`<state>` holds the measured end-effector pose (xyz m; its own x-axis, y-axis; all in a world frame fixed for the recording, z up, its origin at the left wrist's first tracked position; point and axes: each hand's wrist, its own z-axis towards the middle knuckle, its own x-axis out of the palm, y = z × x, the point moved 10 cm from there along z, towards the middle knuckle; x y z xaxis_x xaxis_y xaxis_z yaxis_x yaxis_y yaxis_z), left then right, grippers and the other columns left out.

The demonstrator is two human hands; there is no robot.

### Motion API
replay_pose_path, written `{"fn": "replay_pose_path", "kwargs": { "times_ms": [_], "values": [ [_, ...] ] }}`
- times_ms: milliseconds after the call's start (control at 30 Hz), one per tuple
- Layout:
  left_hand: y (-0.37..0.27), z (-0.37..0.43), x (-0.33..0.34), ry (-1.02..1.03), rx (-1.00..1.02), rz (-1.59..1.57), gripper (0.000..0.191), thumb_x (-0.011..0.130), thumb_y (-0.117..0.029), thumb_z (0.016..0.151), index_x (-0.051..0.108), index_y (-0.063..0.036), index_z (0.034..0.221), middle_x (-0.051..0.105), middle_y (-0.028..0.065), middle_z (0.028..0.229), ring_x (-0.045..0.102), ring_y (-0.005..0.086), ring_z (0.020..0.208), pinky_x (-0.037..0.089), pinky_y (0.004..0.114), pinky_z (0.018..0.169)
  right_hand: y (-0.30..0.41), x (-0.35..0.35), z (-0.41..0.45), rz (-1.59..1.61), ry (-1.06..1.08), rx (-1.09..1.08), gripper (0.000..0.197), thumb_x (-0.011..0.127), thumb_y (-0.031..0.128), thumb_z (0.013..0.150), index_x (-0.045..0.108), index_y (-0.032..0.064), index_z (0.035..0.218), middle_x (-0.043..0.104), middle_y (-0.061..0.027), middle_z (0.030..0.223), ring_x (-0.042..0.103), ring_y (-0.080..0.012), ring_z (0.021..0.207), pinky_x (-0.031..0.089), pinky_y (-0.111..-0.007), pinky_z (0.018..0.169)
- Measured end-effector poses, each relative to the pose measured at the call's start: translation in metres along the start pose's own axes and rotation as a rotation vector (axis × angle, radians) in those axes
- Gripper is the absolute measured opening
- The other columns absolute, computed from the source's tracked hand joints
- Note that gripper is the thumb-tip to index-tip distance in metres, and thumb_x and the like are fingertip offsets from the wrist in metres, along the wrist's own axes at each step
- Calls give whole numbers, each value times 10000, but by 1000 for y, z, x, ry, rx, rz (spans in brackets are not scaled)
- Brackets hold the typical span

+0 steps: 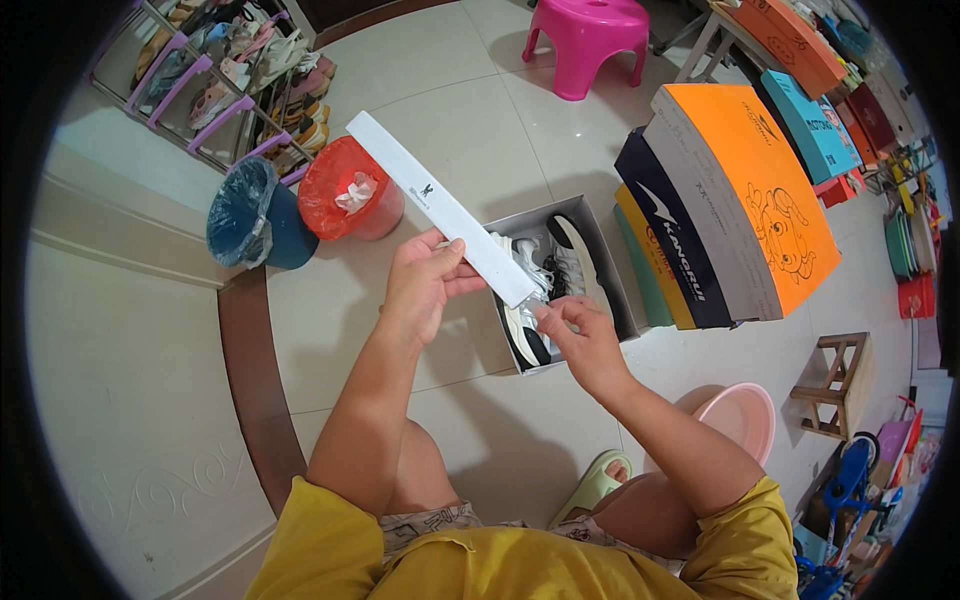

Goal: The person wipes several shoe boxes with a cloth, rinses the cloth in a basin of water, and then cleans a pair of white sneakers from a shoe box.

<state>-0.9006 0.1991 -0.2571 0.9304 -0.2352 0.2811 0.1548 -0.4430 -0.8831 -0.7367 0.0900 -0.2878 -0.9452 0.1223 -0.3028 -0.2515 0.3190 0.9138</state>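
My left hand (431,281) grips a long, narrow white cardboard piece (442,206) by its lower half, thumb on top. It looks like a shoebox lid seen edge-on and bears small dark print. My right hand (581,334) is at the piece's lower end, thumb and fingers pinched together beside a small translucent bit; whether they hold it is unclear. Beneath both hands, an open grey shoebox (628,319) rests on the floor. In it lie a white sneaker (574,255) with a black toe and a second sneaker (532,349), partly covered by the cardboard and my right hand.
Right of the open box stand several stacked shoeboxes, including an orange one (772,187) and a navy one (671,225). A red-lined bin (319,191), a blue bin (292,232) and a shoe rack (217,135) are at left. A pink stool (589,37), pink basin (739,420) and wooden stool (840,382) stand around.
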Motion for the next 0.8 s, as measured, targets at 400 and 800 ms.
{"fn": "replay_pose_path", "kwargs": {
  "times_ms": [400,800],
  "values": [
    [27,-45,67,362,64,552,307,501,-34,905,547,43,1199,682,80,900,639,116,730,537,255,652,96,-90,27,324,-398,-390,555,685,248,828,456,10,1273,498,-149,1245,501,-262,1124,434,-369,913],
    [41,-54,85,413,187,748,27,537,-2,851,520,19,857,554,152,608,490,242,509,443,321,551,130,-108,63,240,-468,-470,429,630,231,878,536,51,1256,518,-148,1211,574,-246,1030,468,-363,895]
  ]
}}
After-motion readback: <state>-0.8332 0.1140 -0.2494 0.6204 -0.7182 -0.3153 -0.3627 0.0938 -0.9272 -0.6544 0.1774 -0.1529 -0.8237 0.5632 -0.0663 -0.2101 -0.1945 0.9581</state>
